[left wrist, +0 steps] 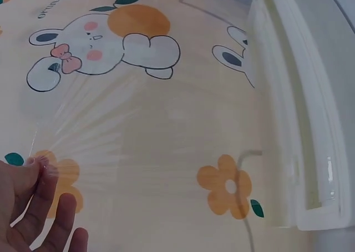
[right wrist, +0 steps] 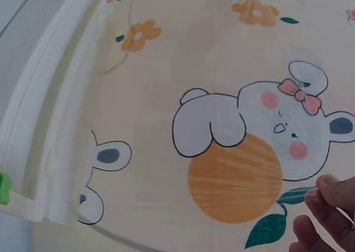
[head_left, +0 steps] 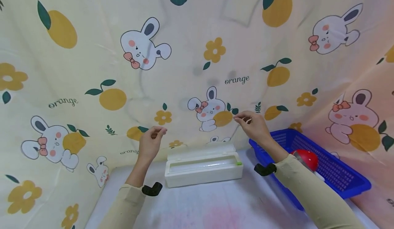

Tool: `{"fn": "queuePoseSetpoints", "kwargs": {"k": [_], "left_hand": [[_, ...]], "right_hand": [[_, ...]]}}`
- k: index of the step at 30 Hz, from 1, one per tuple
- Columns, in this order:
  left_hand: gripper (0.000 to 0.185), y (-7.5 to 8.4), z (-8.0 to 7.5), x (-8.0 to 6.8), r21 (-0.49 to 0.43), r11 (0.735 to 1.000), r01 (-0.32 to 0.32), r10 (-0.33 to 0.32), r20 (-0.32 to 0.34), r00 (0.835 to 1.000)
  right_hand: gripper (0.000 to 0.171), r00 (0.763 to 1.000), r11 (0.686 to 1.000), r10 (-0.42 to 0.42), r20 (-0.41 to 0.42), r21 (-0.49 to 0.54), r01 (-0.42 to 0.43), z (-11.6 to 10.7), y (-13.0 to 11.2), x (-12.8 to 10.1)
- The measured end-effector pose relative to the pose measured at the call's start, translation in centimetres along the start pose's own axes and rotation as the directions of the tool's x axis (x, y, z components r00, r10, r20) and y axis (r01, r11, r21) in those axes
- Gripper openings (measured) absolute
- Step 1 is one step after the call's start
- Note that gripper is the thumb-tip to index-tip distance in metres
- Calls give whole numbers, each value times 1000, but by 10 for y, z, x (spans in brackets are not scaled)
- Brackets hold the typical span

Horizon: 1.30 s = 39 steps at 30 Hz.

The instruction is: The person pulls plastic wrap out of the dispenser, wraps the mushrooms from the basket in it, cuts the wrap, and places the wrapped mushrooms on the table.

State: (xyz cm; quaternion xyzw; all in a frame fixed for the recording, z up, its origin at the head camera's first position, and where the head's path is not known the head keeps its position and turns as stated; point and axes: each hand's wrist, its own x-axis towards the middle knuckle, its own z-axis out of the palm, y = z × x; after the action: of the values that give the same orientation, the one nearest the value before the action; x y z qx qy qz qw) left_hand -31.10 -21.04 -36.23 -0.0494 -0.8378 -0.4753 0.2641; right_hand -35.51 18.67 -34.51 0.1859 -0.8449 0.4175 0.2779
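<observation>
Head view: both hands, left (head_left: 151, 143) and right (head_left: 254, 126), pinch a clear film (head_left: 201, 133) stretched up above the white dispenser (head_left: 203, 166); a blue basket (head_left: 332, 167) stands at right. Left wrist view: fingertips (left wrist: 40, 164) pinch the film's corner (left wrist: 83, 141). Right wrist view: fingertips (right wrist: 324, 188) pinch the film's other corner.

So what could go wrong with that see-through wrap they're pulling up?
The clear film is stretched thin between the left hand and right hand, each pinching only a corner. It might slip from a grip, wrinkle and cling to itself. Pulling up could also lift or tip the white dispenser box.
</observation>
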Motion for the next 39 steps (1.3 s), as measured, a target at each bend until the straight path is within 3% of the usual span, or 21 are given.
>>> {"fn": "queuePoseSetpoints", "kwargs": {"k": [11, 27, 34, 39], "left_hand": [[24, 12, -8, 4, 5, 998, -67, 67, -8, 998], [23, 22, -16, 8, -6, 994, -112, 112, -46, 993], [22, 21, -16, -1, -49, 991, -126, 124, -43, 991], [21, 19, -19, -11, -109, 987, -118, 115, -32, 993]], "right_hand": [[14, 995, 997, -63, -77, 37, 66, -3, -3, 2], [17, 989, 995, -79, -125, 45, 85, -4, -12, 9], [13, 981, 988, -142, -131, 45, 149, -10, -14, -1], [13, 979, 983, -173, -111, 43, 178, -15, -19, -19]]}}
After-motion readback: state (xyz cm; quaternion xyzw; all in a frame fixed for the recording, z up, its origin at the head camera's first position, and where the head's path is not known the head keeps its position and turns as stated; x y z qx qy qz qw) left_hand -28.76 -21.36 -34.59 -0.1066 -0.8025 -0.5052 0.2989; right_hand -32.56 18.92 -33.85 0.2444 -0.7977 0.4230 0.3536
